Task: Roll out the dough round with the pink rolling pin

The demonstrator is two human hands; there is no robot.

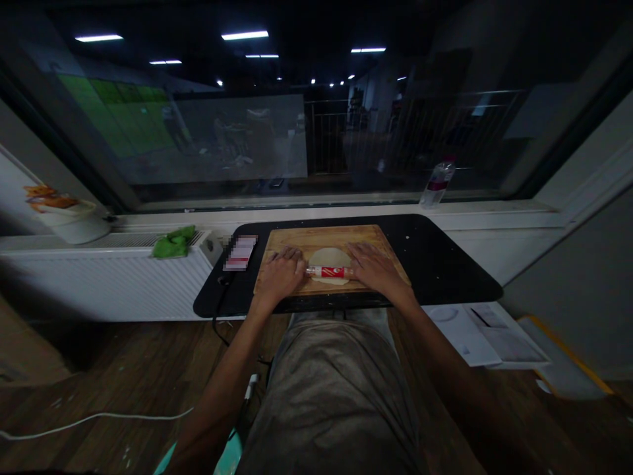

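The fingers of the left hand point(283, 272) are extended forward, close together, over the left end of a slim cylindrical rolling pin with a red-and-white printed middle point(331, 271). The fingers of the right hand point(373, 266) are likewise extended forward, slightly spread, over its right end. Both ends of the pin are covered by the hands; whether the fingers or thumbs are closed round it underneath cannot be told.

The pin is laid crosswise over a thin, round, pale sheet of dough point(330, 256), which is seen both beyond and on the near side of it. The dough is lain flat on a rectangular light-brown wooden board point(284, 236), by which it is surrounded on all sides. The board is supported on a black table top with rounded corners point(445, 264).

A phone with a blurred-out screen point(241, 253) is placed on the table, left of the board. A black cable point(216, 318) is seen at the table's left edge.

Surroundings: a crumpled bright-green cloth point(174, 242) is rested on a white ribbed radiator point(123, 284), left of the table. A clear plastic bottle with a reddish cap point(438, 183) is stood on the white window sill point(376, 203), beyond the table. White printed sheets point(487, 333) are observed low down, right of the table.
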